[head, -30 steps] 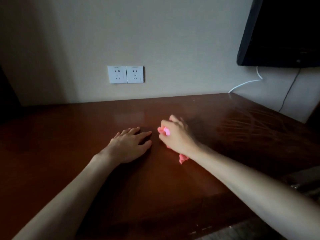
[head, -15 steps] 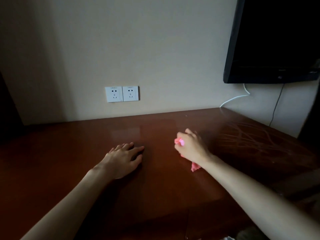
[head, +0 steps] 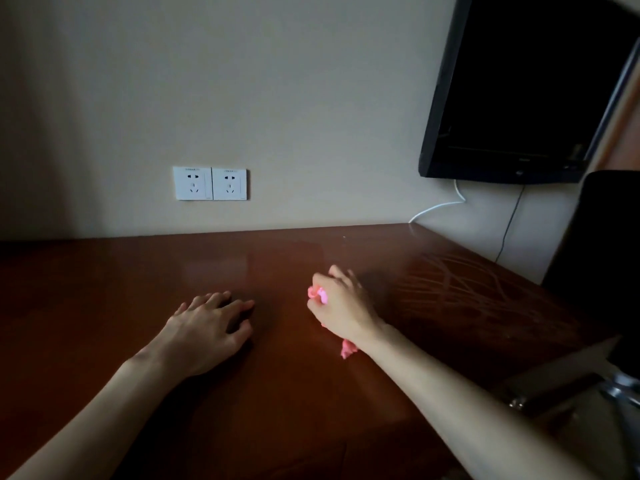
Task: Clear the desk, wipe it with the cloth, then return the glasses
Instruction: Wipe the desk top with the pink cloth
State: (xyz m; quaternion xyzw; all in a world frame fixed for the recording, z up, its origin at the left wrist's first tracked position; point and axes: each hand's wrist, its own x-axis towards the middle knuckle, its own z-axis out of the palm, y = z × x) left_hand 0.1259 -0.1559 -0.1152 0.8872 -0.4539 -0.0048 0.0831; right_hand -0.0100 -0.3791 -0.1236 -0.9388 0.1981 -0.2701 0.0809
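right hand [head: 341,304] fingers curled round pink cloth [head: 347,349], bunched under palm, pressed on desk [head: 104,289]; cloth bits poke out at thumb side and below wrist. left hand [head: 207,329] just left of grip, flat on desk, fingers straight, loosely spread, holding nothing. wall sockets [head: 210,183] beyond, tv [head: 519,91] up right of grip.

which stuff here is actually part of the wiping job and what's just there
Part of the job:
crumpled pink cloth, gripped by the right hand
glossy reddish-brown wooden desk
left hand, resting flat on the desk

Just there:
white double wall socket
black wall-mounted screen
white cable
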